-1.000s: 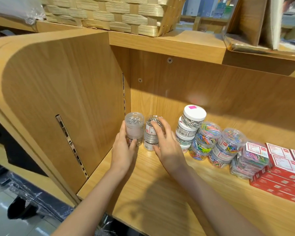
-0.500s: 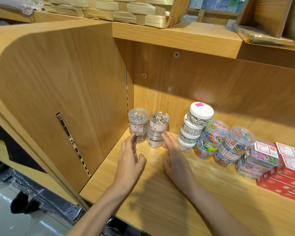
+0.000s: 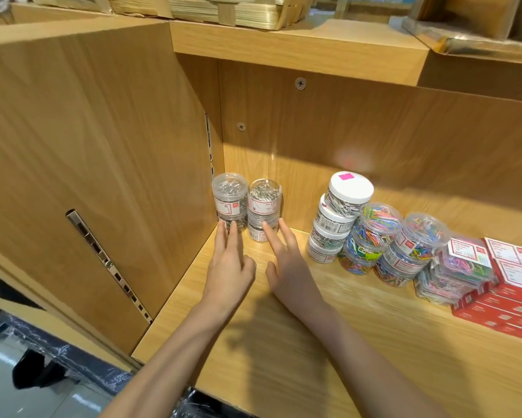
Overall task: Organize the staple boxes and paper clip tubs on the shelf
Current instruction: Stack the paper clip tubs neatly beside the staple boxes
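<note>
So we've got both hands on the wooden shelf (image 3: 283,342), way back in the left corner. Our left hand (image 3: 228,271) is flat and open, gripping nothing, with its fingertips (image 3: 231,232) touching the base of the left stack of clear tubs (image 3: 230,203), the one packed with silver clips and sitting right against the side panel (image 3: 102,161). Our right hand (image 3: 289,274) is open too, fingers spread, with its fingertips up against the bottom of the second silver-clip stack (image 3: 264,208), which stands just beside the first one. Both stacks are upright, two tubs high as far as we can tell.

There's a gap to the right, then a tilted stack of white-lidded tubs (image 3: 338,218) with a pink sticker (image 3: 346,176) on the top lid. Leaning against that are tubs of coloured paper clips (image 3: 371,236), then another pair of those (image 3: 410,251), then flatter clear boxes of coloured clips (image 3: 455,270). The red-and-white staple boxes (image 3: 507,291) are stacked at the far right, touching the flat boxes and running off the edge of the view.

Up top a woven basket (image 3: 223,7) sits on the shelf above.
</note>
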A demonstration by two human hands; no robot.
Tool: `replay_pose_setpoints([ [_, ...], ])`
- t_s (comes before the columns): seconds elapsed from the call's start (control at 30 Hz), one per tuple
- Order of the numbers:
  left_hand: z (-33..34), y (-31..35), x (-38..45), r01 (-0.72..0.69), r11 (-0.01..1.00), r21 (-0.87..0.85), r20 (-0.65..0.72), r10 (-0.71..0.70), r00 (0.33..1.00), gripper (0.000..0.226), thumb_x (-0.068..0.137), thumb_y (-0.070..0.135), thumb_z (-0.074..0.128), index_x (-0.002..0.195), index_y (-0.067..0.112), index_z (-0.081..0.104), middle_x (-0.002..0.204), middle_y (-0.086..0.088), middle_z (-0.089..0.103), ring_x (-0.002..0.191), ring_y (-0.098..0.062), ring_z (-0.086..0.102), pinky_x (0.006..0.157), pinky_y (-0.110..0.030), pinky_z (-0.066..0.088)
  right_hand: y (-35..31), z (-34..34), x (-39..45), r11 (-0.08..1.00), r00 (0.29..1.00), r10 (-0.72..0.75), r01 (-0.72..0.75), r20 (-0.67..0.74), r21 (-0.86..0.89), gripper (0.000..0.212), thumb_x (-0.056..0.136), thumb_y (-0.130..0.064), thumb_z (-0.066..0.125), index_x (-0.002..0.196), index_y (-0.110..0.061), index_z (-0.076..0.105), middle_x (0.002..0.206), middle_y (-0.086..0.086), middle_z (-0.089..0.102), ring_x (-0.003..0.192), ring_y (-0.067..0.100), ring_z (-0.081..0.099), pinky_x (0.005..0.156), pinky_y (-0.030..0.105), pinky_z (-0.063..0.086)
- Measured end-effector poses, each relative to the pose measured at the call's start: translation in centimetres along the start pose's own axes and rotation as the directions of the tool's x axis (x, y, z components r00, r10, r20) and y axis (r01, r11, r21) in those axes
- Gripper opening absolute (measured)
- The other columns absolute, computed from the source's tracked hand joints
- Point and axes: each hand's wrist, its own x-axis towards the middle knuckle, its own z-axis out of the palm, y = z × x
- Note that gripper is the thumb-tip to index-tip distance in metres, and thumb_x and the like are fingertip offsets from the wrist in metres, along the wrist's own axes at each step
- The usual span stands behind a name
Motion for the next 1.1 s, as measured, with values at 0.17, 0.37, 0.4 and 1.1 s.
replay_pose_setpoints([
  [0.17,0.1,0.1,0.1,-0.011,0.999,0.042,0.019,0.010,1.000,0.075,0.087,0.012,0.048,0.146,0.009,0.002,0.155,-0.013,-0.006,0.143,-0.020,0.000,0.107,-0.022,0.014,0.3,0.0,0.2,0.995,0.998,0.064,-0.063,-0.016,0.079,0.070,0.074,-0.004,0.039,0.142,-0.018,0.026,0.151,0.010,0.017,0.135,0.025,0.032,0.111,0.039,0.029],
  [0.37,-0.1,0.0,-0.5,-0.056,0.998,-0.014,-0.054,0.055,0.997,0.068,0.083,0.003,0.051,0.143,0.003,0.019,0.152,-0.016,0.011,0.141,-0.026,0.013,0.110,-0.025,0.015,-0.7,-0.7,-0.6,0.998,0.999,0.042,-0.040,-0.030,0.050,0.072,0.076,0.007,0.042,0.143,-0.014,0.025,0.147,0.017,0.021,0.136,0.027,0.027,0.110,0.013,0.017],
  [0.4,-0.2,-0.1,-0.8,-0.077,0.996,-0.034,-0.078,0.075,0.994,0.065,0.082,0.001,0.051,0.141,0.002,0.024,0.149,-0.015,0.017,0.139,-0.025,0.017,0.110,-0.024,0.014,-0.7,-1.0,-1.1,0.998,0.997,0.028,-0.024,-0.066,0.053,0.071,0.076,0.007,0.041,0.141,-0.015,0.026,0.144,0.017,0.027,0.131,0.028,0.033,0.111,0.026,0.027],
  [1.1,6.2,9.0,-0.2,-0.100,0.913,-0.395,-0.016,0.101,0.995,0.077,0.075,0.019,0.074,0.137,0.005,0.030,0.135,-0.013,0.040,0.123,-0.027,0.043,0.105,-0.038,0.035,2.3,-13.8,-10.1,0.993,0.877,0.116,-0.084,-0.466,0.088,0.050,0.083,-0.012,0.045,0.133,-0.017,0.039,0.126,0.003,0.047,0.116,0.009,0.047,0.095,0.009,0.036],
])
